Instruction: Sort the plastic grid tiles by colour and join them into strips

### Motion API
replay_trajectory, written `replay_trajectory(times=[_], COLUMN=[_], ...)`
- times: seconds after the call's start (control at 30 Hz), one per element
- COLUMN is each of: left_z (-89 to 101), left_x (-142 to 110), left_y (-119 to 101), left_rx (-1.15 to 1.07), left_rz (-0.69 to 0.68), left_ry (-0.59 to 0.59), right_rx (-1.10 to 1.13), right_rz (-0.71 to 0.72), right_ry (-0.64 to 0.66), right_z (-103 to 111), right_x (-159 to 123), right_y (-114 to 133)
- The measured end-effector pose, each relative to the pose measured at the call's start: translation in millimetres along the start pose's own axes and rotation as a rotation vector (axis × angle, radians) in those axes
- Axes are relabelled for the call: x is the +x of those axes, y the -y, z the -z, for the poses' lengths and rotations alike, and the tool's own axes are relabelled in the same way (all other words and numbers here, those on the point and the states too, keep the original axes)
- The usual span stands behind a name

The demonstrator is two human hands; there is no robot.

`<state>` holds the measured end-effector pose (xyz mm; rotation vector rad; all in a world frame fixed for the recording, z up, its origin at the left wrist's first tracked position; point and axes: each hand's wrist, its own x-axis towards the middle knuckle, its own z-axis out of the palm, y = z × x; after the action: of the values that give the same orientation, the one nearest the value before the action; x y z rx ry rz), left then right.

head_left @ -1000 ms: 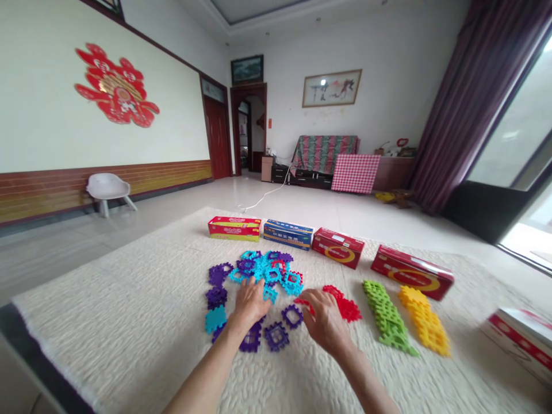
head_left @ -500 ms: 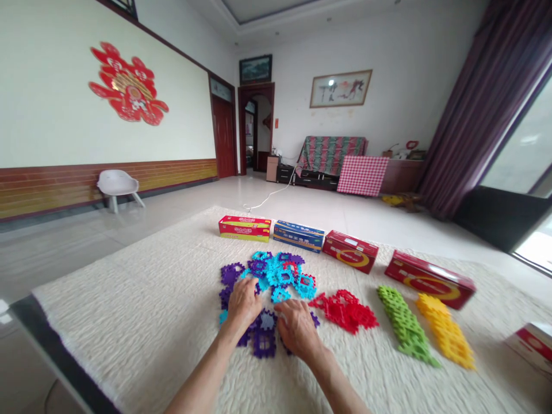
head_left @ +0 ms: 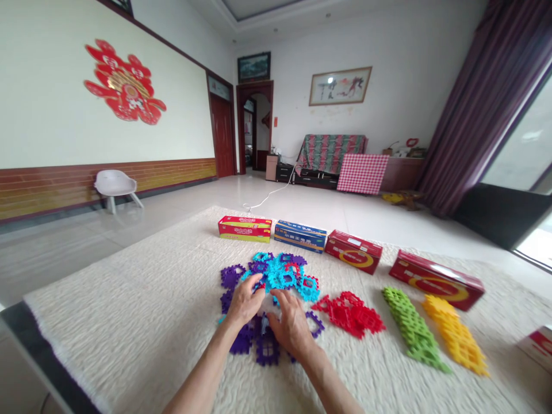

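My left hand (head_left: 245, 301) and my right hand (head_left: 290, 322) rest close together on a cluster of purple square interlocking tiles (head_left: 267, 348) on a cream quilted mat (head_left: 129, 322). Both hands have curled fingers pressed onto the tiles; what each grips is hidden under the fingers. Just beyond the hands lies a mixed heap of cyan and purple tiles (head_left: 282, 276). A pile of red tiles (head_left: 351, 313) sits to the right of my right hand.
A row of green tiles (head_left: 409, 328) and a row of yellow tiles (head_left: 457, 339) lie at the right. Several long cardboard boxes (head_left: 352, 251) line the mat's far edge. Another box (head_left: 539, 345) is at the right edge. A white chair (head_left: 112, 185) stands by the left wall.
My right hand left the red pile and moved left to the purple tiles beside my left hand. The hands have drawn closer together, and the view shifted slightly.
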<state>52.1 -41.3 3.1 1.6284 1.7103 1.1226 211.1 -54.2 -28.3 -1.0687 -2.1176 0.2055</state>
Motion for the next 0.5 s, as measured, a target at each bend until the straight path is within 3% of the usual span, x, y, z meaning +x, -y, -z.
replay_trajectory(times=[0.27, 0.37, 0.5], left_z=[-12.2, -23.9, -45.6], left_x=[-12, -16, -18], left_y=[-28, -39, -55], left_rx=[-0.492, -0.616, -0.751], left_rz=[0.226, 0.287, 0.322], left_ry=[0.179, 0.242, 0.283], right_rx=[0.081, 0.043, -0.049], right_rz=[0.001, 0.005, 0.044], right_ry=[-0.118, -0.122, -0.236], right_z=[5, 15, 28], right_x=[0, -7, -23], right_y=[3, -3, -20])
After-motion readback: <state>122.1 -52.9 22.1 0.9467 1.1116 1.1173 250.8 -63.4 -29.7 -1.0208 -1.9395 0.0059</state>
